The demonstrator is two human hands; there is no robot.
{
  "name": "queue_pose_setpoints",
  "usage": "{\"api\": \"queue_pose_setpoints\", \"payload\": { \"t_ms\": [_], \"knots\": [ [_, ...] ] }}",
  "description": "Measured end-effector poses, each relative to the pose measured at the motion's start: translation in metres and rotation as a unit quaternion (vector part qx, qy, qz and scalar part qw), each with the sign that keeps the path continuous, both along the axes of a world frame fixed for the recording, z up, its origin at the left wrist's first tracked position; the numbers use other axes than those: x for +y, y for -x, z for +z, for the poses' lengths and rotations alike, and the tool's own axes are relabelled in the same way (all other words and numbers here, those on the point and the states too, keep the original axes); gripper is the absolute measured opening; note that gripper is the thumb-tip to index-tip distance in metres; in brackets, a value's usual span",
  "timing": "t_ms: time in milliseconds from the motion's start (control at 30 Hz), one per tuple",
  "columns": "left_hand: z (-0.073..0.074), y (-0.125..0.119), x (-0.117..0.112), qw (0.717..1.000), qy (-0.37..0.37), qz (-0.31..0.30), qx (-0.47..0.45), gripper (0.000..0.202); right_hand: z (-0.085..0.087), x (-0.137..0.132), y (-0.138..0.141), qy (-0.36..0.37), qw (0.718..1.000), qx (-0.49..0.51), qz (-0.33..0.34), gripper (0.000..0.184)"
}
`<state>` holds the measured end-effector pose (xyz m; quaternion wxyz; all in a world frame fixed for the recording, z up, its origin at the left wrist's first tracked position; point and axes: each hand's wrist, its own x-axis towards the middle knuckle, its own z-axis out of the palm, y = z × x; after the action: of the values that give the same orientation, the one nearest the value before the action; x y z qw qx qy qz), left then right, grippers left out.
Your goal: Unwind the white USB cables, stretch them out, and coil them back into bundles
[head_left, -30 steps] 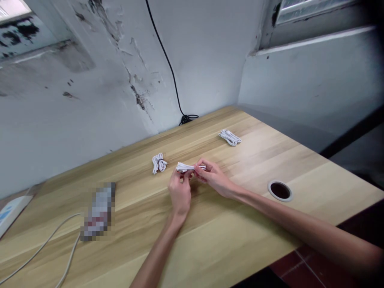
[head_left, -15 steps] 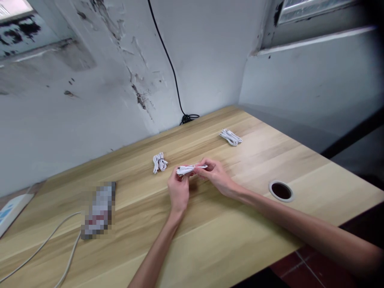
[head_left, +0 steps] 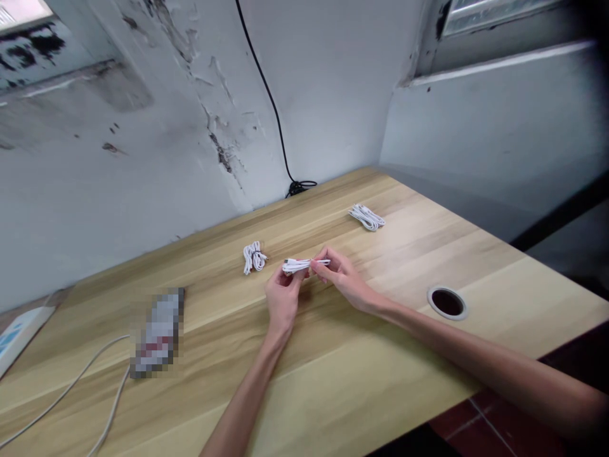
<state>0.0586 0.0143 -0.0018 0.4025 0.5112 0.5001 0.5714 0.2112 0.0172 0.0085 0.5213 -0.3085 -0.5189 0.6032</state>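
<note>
A folded white cable [head_left: 295, 265] is held between both hands just above the wooden table. My left hand [head_left: 281, 295] grips its left end, fingers closed round it from below. My right hand [head_left: 340, 276] pinches the bundle near its middle and right end, its thumb over the strands. Whether a tie is under those fingers I cannot make out. A second white cable bundle [head_left: 255, 257], with a dark tie round it, lies just beyond my left hand. Farther back on the right rests a third white cable bundle [head_left: 366, 217].
The wooden table [head_left: 333, 387] meets a peeling wall. A black cord [head_left: 275, 105] hangs down to its back edge. At left lie a pixelated object [head_left: 159, 333], a pale cable [head_left: 111, 409] and a white power strip [head_left: 23, 333]. A round cable hole [head_left: 447, 303] is at right.
My hands stay almost in place. The right fingers have shifted slightly on the white cable, and the bundle is turned a little. The other bundles have not moved.
</note>
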Motion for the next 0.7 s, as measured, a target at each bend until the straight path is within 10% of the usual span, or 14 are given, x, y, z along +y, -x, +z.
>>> {"api": "queue_pose_setpoints", "payload": {
  "t_ms": [700],
  "knots": [
    [-0.0009, 0.0015, 0.0023, 1.0, 0.013, 0.006, 0.01, 0.031, -0.005, -0.0013, 0.0057, -0.082, 0.991, -0.062, -0.087, 0.023]
  ]
}}
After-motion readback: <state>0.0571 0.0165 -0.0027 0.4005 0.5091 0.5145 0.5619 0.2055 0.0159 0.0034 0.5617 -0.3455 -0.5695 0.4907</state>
